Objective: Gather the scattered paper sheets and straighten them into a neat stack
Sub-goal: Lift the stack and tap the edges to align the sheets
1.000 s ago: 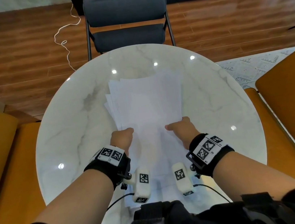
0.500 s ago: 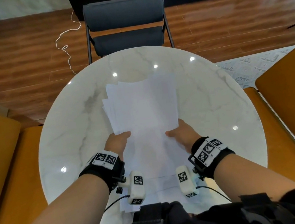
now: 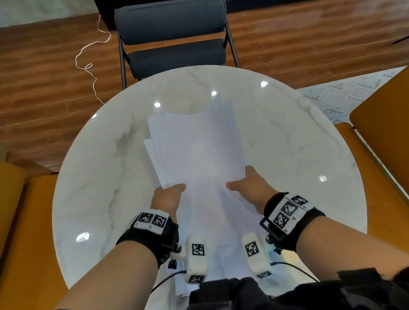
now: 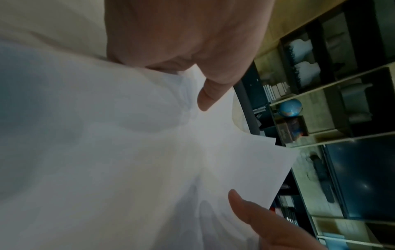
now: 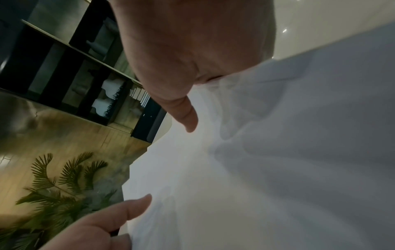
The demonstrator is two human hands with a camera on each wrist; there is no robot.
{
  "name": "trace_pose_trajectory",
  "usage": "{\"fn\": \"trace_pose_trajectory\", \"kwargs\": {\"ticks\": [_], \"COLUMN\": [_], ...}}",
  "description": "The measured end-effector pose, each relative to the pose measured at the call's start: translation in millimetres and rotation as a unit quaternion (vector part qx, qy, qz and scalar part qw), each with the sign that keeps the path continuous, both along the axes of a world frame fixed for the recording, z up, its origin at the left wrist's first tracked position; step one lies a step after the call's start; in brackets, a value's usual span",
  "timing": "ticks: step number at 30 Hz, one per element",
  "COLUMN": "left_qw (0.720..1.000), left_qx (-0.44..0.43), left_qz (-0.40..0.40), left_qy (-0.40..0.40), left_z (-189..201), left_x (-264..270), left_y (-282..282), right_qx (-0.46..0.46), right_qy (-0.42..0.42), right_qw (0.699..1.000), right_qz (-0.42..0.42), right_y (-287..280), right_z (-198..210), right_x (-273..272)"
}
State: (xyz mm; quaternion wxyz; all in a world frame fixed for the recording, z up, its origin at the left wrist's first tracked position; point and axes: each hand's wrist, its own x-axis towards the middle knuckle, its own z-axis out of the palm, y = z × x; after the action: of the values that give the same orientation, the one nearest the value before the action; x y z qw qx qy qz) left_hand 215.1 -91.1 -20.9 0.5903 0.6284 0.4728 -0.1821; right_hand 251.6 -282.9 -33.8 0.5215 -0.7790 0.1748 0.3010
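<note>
At the middle of the round table (image 3: 102, 185), a bunch of paper sheets (image 3: 197, 150) is held up by both hands. The left hand (image 3: 169, 199) is closed on the left side of the bunch, with the thumb on top and the fingers tucked under the paper. The right hand (image 3: 248, 186) is closed on the right side in the same way. In the wrist views each thumb can be seen pressed on the white paper, and fingers show as dark shapes through it.

The far edges of the sheets point to 12 o'clock and are not lined up; some stick out toward 10 o'clock. The near end hangs down toward 6 o'clock, close to the table edge.

The sheets look gathered already, so the tidying step seems to be in hand. Next, the bunch probably needs to be stood on its edge and tapped on the table, with the grip kept loose so the sheets can slide level.

A dark chair (image 3: 172, 25) is seen at 12 o'clock, past the table.
</note>
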Motion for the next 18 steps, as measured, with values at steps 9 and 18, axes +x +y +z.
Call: {"fn": "trace_pose_trajectory", "kwargs": {"ticks": [9,18], "left_qw": [0.997,0.971], "left_qx": [-0.077,0.07], "left_qz": [0.016,-0.13], "left_qy": [-0.015,-0.186], "left_z": [-15,51], "left_x": [2,-12], "left_y": [12,17], "right_qx": [0.015,-0.006], "right_qy": [0.01,-0.008], "right_qw": [1.0,1.0], "right_qz": [-0.024,-0.029], "right_y": [-11,-23], "right_z": [-8,-1], "right_x": [8,16]}}
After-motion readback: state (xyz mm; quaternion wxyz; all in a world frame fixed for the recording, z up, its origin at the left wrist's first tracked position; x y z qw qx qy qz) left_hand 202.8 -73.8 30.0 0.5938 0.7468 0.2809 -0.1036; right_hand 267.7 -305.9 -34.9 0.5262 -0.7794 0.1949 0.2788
